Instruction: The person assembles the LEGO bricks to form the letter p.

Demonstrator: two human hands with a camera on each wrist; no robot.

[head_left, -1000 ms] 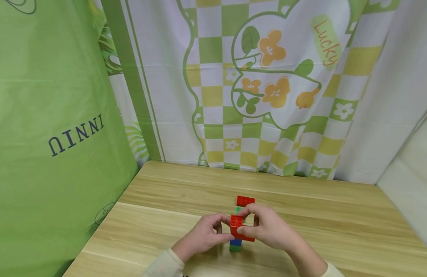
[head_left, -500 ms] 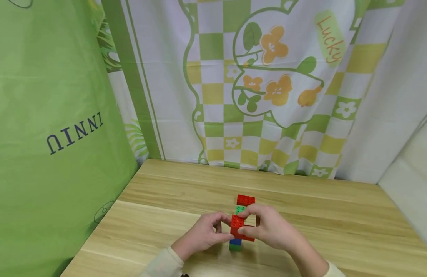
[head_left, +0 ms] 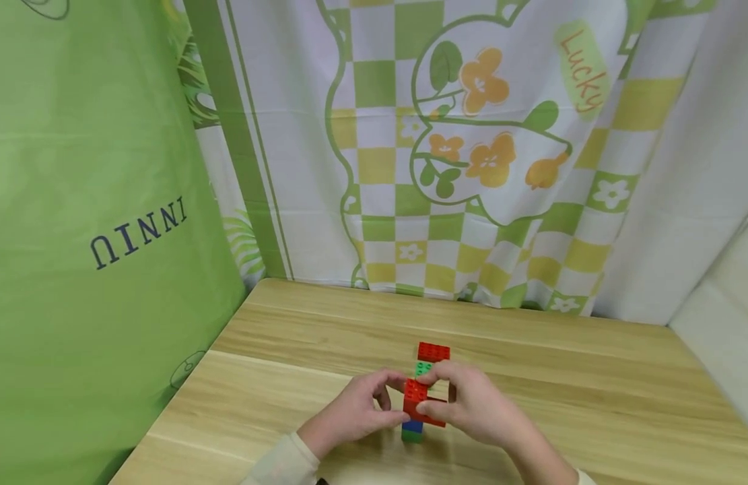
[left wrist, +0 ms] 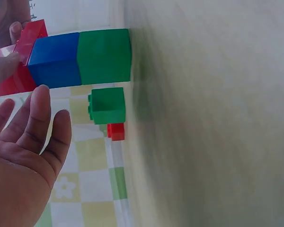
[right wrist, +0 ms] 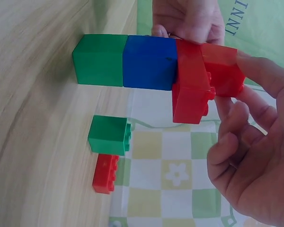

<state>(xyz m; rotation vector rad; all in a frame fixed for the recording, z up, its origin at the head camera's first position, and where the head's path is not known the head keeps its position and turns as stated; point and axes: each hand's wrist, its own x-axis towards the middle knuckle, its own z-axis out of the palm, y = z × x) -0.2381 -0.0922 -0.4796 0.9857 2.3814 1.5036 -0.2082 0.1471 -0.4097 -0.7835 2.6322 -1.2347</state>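
Four blocks stand joined in a stack (right wrist: 150,61), its top red block (head_left: 417,389) seemingly seated — right hand (head_left: 469,402) pinching it, left hand (head_left: 363,409) gripping the stack; loose green block (right wrist: 109,135) and loose red block (right wrist: 105,174) sit unjoined toward the tabletop (head_left: 561,384)'s far edge.

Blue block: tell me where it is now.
In the right wrist view, the blue block is in the upper middle, with the stack's green base block directly to its left and the overhanging red block to its right.
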